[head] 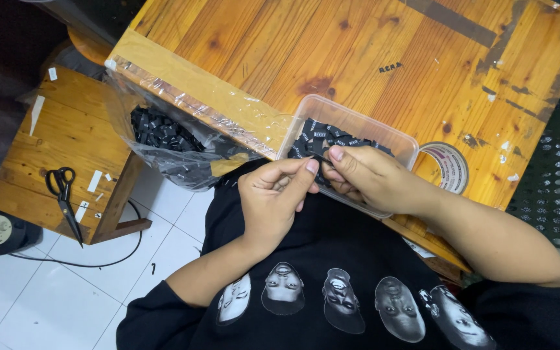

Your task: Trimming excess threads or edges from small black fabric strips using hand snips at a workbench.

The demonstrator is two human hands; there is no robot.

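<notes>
Right hand (367, 176) hides container (402, 139) front; label (317, 170) between fingertips too small to tell

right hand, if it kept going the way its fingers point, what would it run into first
The right hand points toward the left hand, whose fingertips sit almost against it, so it would likely meet that first. Depth is unclear; the black labels in the clear plastic tub lie just beyond.

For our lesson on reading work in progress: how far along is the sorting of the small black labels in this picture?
Done: a clear plastic tub on the wooden table already holds a heap of black labels. In hand: the left hand and right hand meet at the tub's near edge, pinching something small, mostly hidden. Left: a clear plastic bag taped to the table edge holds many more.
</notes>
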